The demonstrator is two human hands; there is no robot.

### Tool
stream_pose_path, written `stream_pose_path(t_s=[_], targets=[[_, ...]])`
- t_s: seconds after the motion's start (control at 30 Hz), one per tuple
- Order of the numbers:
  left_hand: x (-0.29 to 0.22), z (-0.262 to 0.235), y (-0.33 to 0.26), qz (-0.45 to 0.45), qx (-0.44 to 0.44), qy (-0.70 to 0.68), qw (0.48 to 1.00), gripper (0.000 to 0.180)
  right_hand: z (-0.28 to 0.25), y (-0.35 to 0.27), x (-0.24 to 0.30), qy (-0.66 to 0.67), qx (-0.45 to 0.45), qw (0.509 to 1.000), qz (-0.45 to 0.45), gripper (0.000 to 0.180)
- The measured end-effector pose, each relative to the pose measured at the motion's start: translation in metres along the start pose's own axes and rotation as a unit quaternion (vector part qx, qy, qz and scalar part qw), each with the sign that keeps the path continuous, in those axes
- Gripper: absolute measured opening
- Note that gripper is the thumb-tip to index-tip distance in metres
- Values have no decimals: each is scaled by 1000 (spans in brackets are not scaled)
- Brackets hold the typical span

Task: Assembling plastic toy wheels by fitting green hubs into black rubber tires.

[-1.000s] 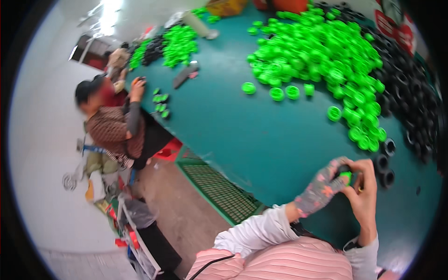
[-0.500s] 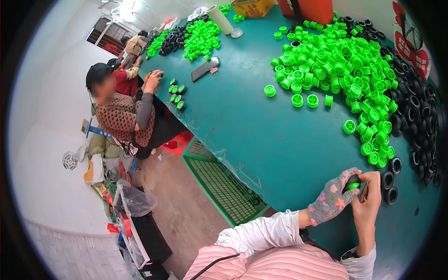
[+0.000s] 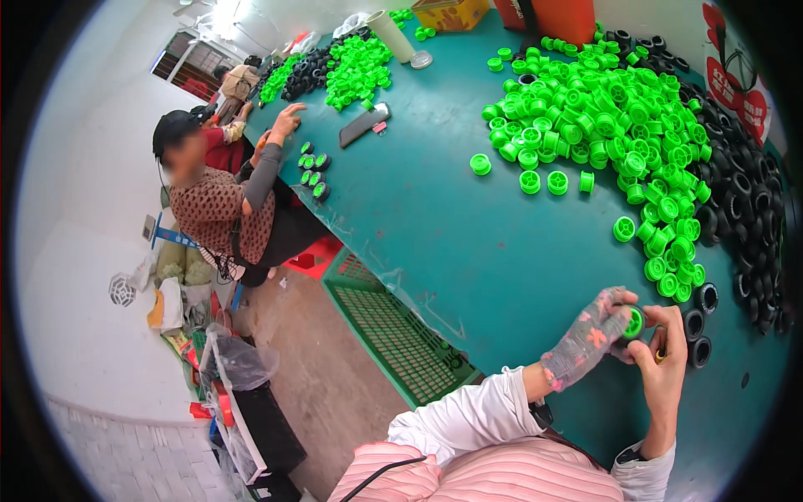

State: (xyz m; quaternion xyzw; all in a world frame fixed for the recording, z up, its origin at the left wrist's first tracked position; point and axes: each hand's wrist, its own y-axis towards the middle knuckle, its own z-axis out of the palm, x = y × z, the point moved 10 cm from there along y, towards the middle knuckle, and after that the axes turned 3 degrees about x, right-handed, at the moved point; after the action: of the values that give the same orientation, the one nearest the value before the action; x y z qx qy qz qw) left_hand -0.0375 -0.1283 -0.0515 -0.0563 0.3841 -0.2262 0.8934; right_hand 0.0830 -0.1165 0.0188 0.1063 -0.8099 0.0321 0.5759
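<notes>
Item: left hand (image 3: 590, 335), in a grey patterned fingerless glove with a white sleeve behind it; fingers curled and pinching a green plastic wheel hub (image 3: 633, 322) from its left side; hub held just above the table edge, at the lower right of the view.
Item: right hand (image 3: 662, 361), bare; thumb and fingers closed against the same hub from the right and below; a small dark and yellow piece shows between its fingers, too small to identify.
Item: table (image 3: 468, 226), teal top, running from the lower right up toward the far end of the room.
Item: two black rubber tyres (image 3: 696, 335), lying flat on the table just right of the hands; a third beside them nearer the green heap.
Item: heap of green hubs (image 3: 619, 117), wide and loose, covering the upper right of the table; stragglers trail down toward the hands.
Item: band of black tyres (image 3: 744, 192), along the right rim of the table, touching the green heap.
Item: second, smaller pile of green hubs (image 3: 360, 67) at the far end, with black tyres beside it.
Item: co-worker (image 3: 222, 209), seated at the left side of the table in a dotted brown top and dark cap; one hand on the table near a few finished wheels (image 3: 314, 171), green within black.
Item: green plastic crate (image 3: 389, 330) on the floor beside the table.
</notes>
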Motion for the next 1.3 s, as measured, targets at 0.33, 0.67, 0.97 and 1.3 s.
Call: stream_pose_path(t_s=[0.33, 0.67, 0.97, 1.3], targets=[[-25, 25, -8, 58, 83, 156, 983, 53, -5, 1, -1, -50, 2, 997, 61, 34], [-21, 13, -7, 26, -63, 168, 983, 38, -4, -1, -48, 155, -3, 980, 123, 19], [-20, -8, -12, 67, -117, 254, 958, 40, -3, 4, -32, 73, 20, 995, 64, 27], [-14, -12, -3, 52, -91, 263, 959, 40, -10, 6, -26, 57, -13, 996, 71, 26]])
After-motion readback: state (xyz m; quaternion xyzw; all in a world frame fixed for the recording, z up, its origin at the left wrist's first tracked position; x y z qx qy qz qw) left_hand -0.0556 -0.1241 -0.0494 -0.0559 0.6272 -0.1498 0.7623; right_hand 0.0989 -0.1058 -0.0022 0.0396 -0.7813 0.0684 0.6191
